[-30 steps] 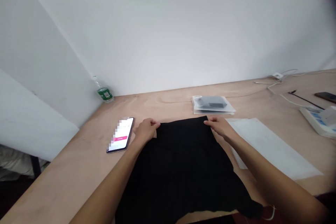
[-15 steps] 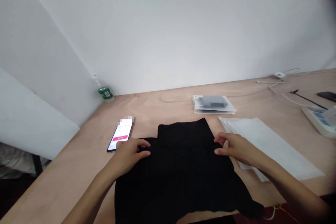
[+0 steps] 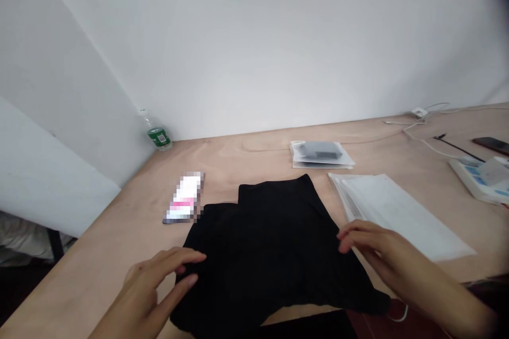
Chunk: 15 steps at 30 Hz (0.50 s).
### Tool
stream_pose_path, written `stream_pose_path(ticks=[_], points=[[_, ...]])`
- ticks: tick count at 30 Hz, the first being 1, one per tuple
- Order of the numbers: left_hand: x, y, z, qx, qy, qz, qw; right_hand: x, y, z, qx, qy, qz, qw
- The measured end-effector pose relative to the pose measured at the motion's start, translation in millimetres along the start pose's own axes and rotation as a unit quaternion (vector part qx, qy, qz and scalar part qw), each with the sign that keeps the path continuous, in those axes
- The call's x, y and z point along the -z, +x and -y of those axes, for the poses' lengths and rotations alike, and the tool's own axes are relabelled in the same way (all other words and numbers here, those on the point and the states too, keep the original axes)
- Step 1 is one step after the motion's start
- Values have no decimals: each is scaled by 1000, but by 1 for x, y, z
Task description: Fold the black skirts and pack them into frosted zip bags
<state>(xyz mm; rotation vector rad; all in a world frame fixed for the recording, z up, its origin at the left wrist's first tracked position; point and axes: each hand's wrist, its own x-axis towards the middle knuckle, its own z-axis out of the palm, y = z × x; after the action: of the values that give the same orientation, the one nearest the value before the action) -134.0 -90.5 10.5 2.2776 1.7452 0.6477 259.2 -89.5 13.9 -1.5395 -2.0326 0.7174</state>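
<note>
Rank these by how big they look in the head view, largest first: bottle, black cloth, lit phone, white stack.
1. Black cloth, clearly largest
2. White stack
3. Lit phone
4. Bottle

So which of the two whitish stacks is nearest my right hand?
The larger, flat stack just beyond your right hand, beside the black cloth. The smaller stack, showing something dark through it, sits farther back toward the wall.

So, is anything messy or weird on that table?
Nothing looks spilled or broken. But the black fabric piece has a corner, at the picture's lower right, poking past the near edge of the pale wooden table, so it looks askew.
</note>
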Motion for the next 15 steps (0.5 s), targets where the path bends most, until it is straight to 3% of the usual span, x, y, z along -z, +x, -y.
stream_pose_path(ticks=[4, 6, 8, 12, 15], points=[[-29, 1, -17, -21, 63, 12, 998, -37, 2, 3, -24, -116, -84, 989], [-40, -5, -20, -51, 96, 35, 993, -43, -2, 0, -43, -174, -109, 978], [-47, -12, -23, -71, 112, 21, 991, -41, -9, -4, -85, -204, -125, 967], [-51, -22, -41, -139, 66, -49, 987, -34, -19, -11, -178, -143, -64, 972], [-53, -24, -56, -222, 69, -42, 972, -33, -19, -13, -176, -90, -57, 979]])
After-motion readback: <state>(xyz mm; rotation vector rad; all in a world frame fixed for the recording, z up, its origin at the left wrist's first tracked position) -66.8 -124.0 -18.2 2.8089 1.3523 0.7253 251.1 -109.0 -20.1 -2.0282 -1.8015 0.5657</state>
